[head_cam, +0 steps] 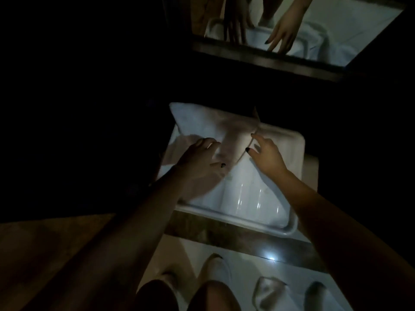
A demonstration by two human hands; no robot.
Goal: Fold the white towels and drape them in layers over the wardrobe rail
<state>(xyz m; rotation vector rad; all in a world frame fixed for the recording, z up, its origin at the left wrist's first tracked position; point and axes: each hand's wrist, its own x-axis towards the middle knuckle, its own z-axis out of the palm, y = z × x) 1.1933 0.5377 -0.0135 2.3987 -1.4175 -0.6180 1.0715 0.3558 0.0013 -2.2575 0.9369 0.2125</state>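
The room is very dark. A white towel [202, 122] lies spread over the far left part of a white basin [289, 149], with one corner hanging past the rim. My left hand [199, 160] rests flat on the towel near its middle fold. My right hand [265, 153] reaches in from the right with fingers stretched out, its fingertips touching the towel's right edge. No wardrobe rail shows in the head view.
A mirror [350, 30] on the far wall reflects both hands and the towel. A dark stone counter edge [224, 236] runs below the basin. My knees and pale footwear [267, 290] show on the white floor below. Everything to the left is black.
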